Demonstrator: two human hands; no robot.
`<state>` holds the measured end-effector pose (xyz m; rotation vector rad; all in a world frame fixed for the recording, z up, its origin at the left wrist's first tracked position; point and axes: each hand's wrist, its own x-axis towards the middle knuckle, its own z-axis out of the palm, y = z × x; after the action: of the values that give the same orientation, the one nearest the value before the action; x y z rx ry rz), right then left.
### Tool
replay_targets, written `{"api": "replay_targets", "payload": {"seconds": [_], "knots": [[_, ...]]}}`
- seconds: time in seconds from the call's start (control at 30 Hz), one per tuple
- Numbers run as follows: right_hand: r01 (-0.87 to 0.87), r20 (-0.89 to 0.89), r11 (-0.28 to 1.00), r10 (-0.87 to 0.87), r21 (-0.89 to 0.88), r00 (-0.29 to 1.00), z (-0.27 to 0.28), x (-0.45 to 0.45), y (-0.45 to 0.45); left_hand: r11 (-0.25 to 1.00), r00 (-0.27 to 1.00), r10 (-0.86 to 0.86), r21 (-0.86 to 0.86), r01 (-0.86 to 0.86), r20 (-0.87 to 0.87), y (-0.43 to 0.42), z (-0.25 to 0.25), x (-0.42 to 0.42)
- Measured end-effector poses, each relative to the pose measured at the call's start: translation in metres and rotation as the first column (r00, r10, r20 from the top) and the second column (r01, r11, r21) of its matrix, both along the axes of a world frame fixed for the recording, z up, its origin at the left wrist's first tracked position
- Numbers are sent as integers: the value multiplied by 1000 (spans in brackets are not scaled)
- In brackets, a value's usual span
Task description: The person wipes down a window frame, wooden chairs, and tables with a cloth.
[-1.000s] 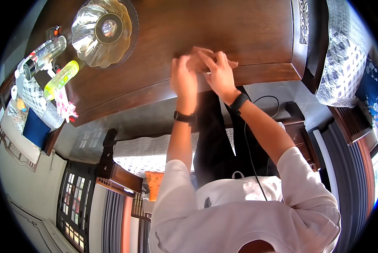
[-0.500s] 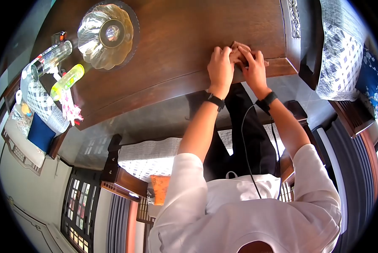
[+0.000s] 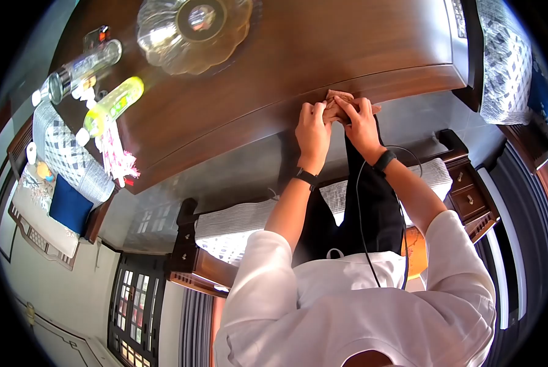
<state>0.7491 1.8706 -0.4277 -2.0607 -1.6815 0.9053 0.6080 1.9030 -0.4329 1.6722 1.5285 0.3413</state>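
Note:
A crumpled brown cloth (image 3: 337,110) is bunched between both hands at the near edge of the dark wooden table (image 3: 298,49). My left hand (image 3: 313,136) grips the cloth's left side with curled fingers. On its right side, my right hand (image 3: 361,125) pinches the folds, with the thumb and fingers pressed into them. Part of the cloth sticks out above and to the right of the fingers. Its underside is hidden.
A fluted glass bowl (image 3: 194,30) stands on the table at the upper left. Left of it are a clear bottle (image 3: 93,61), a yellow-green bottle (image 3: 116,105) and a pink-white tasselled item (image 3: 116,153). A black cable (image 3: 359,226) hangs by my right arm.
Both hands and the cloth first moved right along the table, then came nearer to its front edge. The camera view has also shifted, and the bowl and bottles appear further right.

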Motion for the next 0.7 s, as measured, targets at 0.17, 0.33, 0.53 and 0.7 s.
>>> {"api": "replay_targets", "payload": {"seconds": [0.17, 0.33, 0.53, 0.7], "knots": [[-46, -83, 999, 48, 20, 995, -10, -83, 3, 984, 987, 157, -77, -158, -17, -8, 1, -81], [-97, -218, 986, 125, 132, 968, -5, -162, 39, 962, 960, 268, -31, -272, -86, 10, 12, -156], [-51, -205, 984, 86, 173, 975, -18, -194, 64, 963, 940, 269, 61, -262, -209, 41, 11, -178], [-64, -138, 972, 97, 227, 986, -20, -173, 83, 951, 945, 305, 80, -298, -117, 61, 11, -154]]}}
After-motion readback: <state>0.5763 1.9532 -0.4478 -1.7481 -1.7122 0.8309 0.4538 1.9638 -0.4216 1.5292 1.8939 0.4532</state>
